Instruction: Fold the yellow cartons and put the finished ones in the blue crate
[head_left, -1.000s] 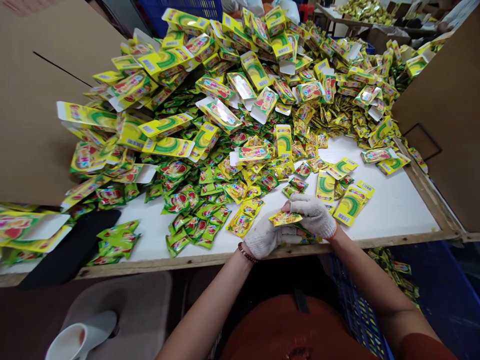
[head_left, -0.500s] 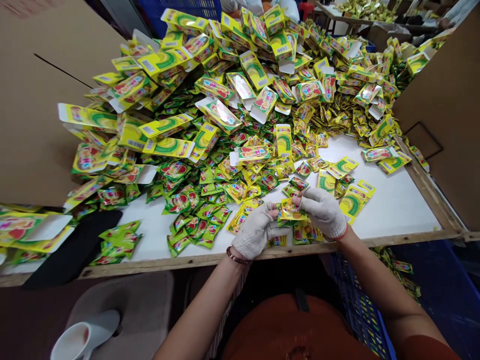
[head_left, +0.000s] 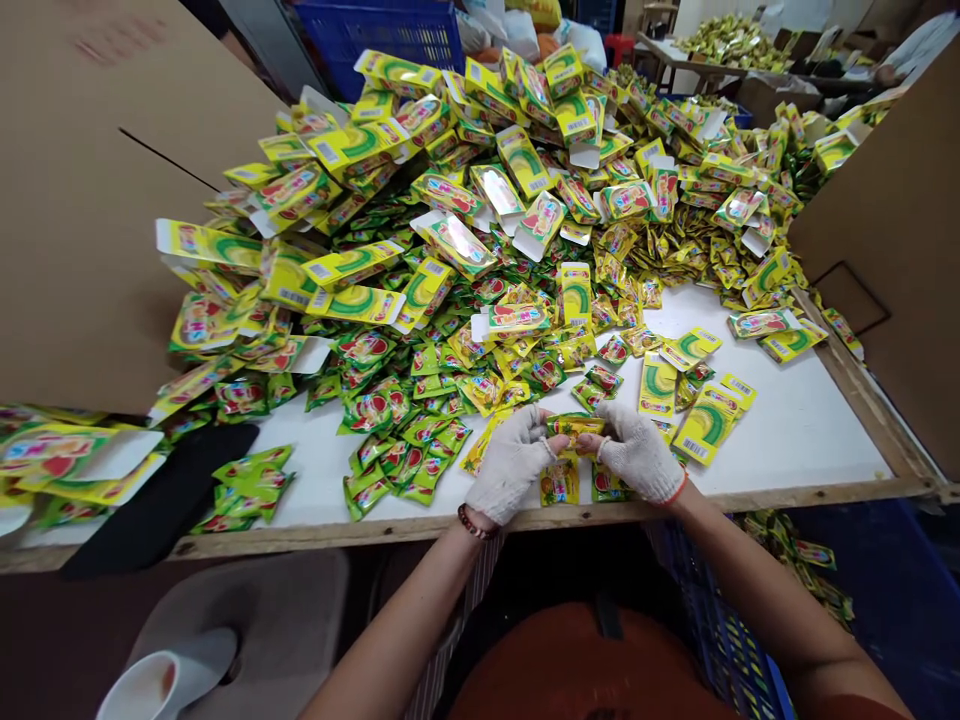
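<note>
Both hands wear white knit gloves with bare fingertips. My left hand (head_left: pixel 510 465) and my right hand (head_left: pixel 637 452) pinch the two ends of yellow and green candy packets (head_left: pixel 576 428), held just above the table's front edge. How many packets are in the grip I cannot tell. Below them on the white table lie a yellow pineapple packet (head_left: pixel 559 484) and a green packet (head_left: pixel 609 485). Flat yellow boxes (head_left: pixel 709 424) lie right of my right hand. Green watermelon packets (head_left: pixel 409 462) spread out left of my left hand.
A high heap of yellow cartons (head_left: pixel 352 145) and packets covers the back of the table. Cardboard boxes (head_left: pixel 82 230) flank both sides. A black strip (head_left: pixel 161 500) lies at the left edge. A white cup (head_left: pixel 142 688) stands on a stool (head_left: pixel 289 620); a blue crate (head_left: pixel 727 630) is below.
My hands have turned the held packets so that their narrow edge faces up, with both thumbs now toward me. The view has tilted slightly upward.
</note>
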